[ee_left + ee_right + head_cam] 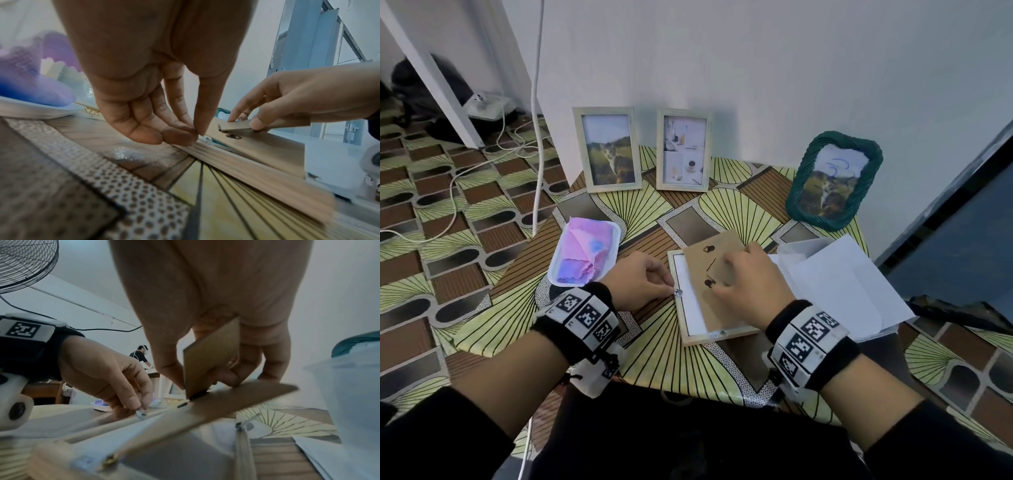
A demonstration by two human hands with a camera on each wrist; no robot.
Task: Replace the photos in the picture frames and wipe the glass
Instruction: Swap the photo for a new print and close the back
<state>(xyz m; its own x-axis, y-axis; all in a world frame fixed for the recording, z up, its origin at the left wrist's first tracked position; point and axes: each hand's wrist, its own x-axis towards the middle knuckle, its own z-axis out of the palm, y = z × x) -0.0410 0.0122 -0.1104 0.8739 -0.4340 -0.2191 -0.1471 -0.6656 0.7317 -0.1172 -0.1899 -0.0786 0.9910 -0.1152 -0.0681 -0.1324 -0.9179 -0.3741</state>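
Both hands (635, 279) (748, 281) bend over the face-down frame (717, 337).

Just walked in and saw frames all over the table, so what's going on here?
A person is opening a wooden picture frame lying face down on the table. The left hand pinches a small metal tab on the frame's edge, while the right hand grips the stand on the brown backing board, tilted up off the frame. Three other frames stand by the wall.
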